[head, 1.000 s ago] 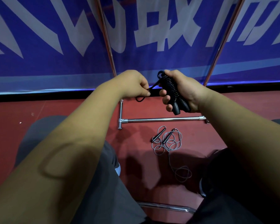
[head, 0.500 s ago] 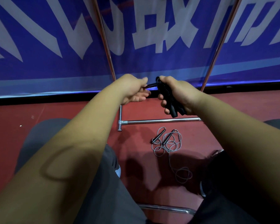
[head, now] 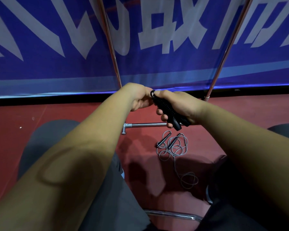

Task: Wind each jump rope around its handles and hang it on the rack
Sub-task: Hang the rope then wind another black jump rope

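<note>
Head view: right hand is clamped around the black jump rope, which is wound into a tight coil over its handles. The bundle sits just above the rack base bar, near the bar's right part. Left hand is closed at the top of the bundle, fingertips pinching the last end loop.

Risks, as judged:
- The end loop is not visibly tucked. If the left hand lets go before it is locked under a turn, the coil likely springs loose and the winding has to be redone.
- The right hand covers only the middle of the coil, so a slack grip could let turns slide off the handle ends that poke out below it.
- Grey jump rope lies in loose loops on the floor, just on the near side of the base bar, with a tail running toward the person's feet. Stepping up to hang the black one could snag or drag it.
- Hanging point is out of frame, so the reach cannot be judged.

Count:
- Jump ropes: 2 (one black in hand, one grey on the floor)
- Grey handles visible: 2
- Rack uprights: 2
- Base bar: 1
- Hands: 2
</note>
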Demonstrator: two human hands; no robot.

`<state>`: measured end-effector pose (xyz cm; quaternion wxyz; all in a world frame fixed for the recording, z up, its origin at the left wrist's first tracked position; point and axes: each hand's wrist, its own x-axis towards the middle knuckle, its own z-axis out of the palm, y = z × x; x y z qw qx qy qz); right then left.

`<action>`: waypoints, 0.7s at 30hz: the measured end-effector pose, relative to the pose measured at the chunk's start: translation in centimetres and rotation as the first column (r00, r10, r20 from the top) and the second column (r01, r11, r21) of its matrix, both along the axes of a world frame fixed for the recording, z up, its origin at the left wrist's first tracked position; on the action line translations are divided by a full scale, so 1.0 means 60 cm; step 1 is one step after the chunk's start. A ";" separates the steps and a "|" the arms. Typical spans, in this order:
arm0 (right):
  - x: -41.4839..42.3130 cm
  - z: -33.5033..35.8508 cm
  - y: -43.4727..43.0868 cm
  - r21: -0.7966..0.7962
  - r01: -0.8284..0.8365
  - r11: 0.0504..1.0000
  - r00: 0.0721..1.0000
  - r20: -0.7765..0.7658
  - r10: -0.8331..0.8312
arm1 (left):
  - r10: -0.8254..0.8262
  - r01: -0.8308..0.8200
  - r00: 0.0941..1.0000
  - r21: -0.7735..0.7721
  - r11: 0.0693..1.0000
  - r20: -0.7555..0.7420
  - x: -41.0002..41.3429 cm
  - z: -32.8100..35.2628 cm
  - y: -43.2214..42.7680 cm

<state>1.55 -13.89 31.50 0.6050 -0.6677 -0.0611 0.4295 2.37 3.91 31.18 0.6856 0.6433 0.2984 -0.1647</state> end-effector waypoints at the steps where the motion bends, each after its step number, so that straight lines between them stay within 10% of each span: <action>1: -0.001 0.001 0.000 0.002 0.000 1.000 1.000 0.003 0.000 | 0.005 -0.006 1.000 0.024 1.000 0.009 0.000 0.001 -0.001; 21: 0.029 0.017 -0.016 0.088 0.224 0.971 0.971 -0.108 -0.214 | -0.038 0.048 0.985 -0.055 0.997 0.171 -0.007 0.035 -0.007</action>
